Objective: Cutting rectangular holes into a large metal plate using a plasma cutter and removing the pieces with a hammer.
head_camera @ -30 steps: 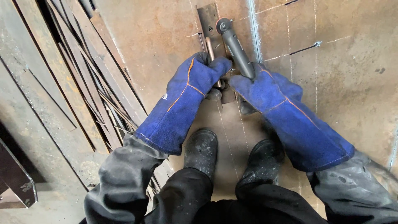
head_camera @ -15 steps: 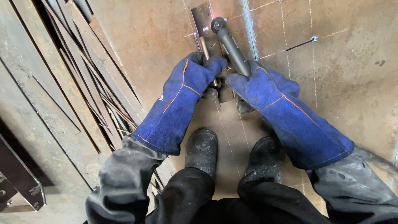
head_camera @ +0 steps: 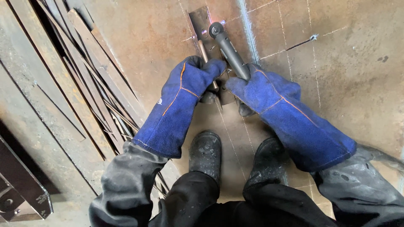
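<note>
The biggest thing is the rusty steel plate (head_camera: 345, 84), flat, brown and rough, with thin chalk lines that cross it in a grid. Left of the plate lies a pile of long narrow metal strips (head_camera: 71, 84), grey and rusty, one over the other. On the plate, at its near edge, stand two black boots (head_camera: 206, 153), dusty and worn. On the upper middle of the plate stands a small steel piece (head_camera: 200, 21), grey and rectangular.

Both hands wear long blue leather gloves with orange seams. The right hand (head_camera: 261, 90) is closed around the dark handle of a welding torch (head_camera: 229, 48), a round black tube that points up toward the small piece. The left hand (head_camera: 195, 77) lies just beside the torch on the plate, curled shut around a thin brown rod (head_camera: 205, 52).
</note>
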